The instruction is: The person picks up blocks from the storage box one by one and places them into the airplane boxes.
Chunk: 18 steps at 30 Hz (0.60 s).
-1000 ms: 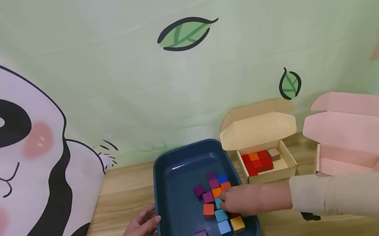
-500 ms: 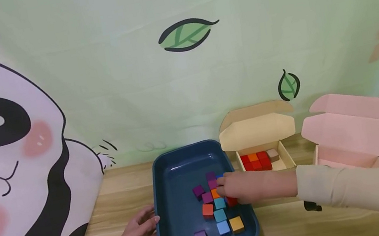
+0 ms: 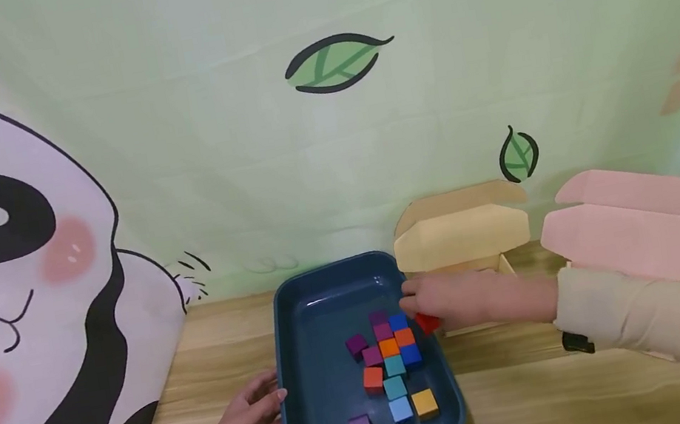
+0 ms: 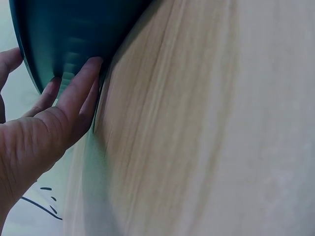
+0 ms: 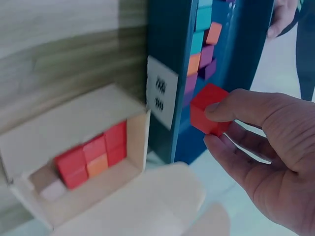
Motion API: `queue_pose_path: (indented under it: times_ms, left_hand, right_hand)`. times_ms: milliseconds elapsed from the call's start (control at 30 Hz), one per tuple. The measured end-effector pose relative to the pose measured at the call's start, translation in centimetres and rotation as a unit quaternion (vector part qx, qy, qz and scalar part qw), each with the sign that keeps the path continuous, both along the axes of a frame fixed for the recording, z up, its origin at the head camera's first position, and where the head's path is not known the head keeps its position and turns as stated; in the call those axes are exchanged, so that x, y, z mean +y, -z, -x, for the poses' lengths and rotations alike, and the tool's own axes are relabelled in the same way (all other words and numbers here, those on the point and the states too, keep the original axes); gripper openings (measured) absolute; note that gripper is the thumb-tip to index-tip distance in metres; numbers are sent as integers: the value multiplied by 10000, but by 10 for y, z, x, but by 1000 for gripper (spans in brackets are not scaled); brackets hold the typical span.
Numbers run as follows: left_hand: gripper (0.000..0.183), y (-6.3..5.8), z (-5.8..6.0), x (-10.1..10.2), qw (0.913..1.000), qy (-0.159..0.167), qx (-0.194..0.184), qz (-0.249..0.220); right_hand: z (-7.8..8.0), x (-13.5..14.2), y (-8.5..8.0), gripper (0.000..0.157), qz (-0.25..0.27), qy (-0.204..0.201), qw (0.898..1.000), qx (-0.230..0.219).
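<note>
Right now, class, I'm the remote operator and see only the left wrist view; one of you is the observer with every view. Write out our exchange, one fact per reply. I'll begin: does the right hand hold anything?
Observer: Yes, the right hand pinches a red cube between thumb and fingers.
Operator: I only get the outside of the tray. Is there a yellow cube in it?
Observer: Yes, one yellow cube, just right of a light-blue cube in the head view.
Operator: And the beige box, which I can't see?
Observer: It holds red cubes, an orange cube and a light-brown cube.
</note>
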<state>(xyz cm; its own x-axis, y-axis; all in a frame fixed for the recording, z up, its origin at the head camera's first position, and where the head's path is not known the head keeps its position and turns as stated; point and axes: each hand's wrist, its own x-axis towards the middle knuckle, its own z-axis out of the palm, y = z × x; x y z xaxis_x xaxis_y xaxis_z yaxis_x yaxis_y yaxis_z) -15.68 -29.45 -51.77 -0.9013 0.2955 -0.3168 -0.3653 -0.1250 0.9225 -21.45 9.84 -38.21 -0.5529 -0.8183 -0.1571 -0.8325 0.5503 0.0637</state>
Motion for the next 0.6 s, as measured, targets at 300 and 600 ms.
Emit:
queue_pose_path:
  times_ms: [300, 600]
  left_hand:
    - [70, -2, 5, 2, 10000, -60, -31, 58]
    - [70, 2, 5, 0, 10000, 58, -32, 53]
  right_hand:
    - [27, 24, -17, 45, -414, 273, 9983, 316]
    - [41, 42, -16, 27, -789, 544, 9950, -270]
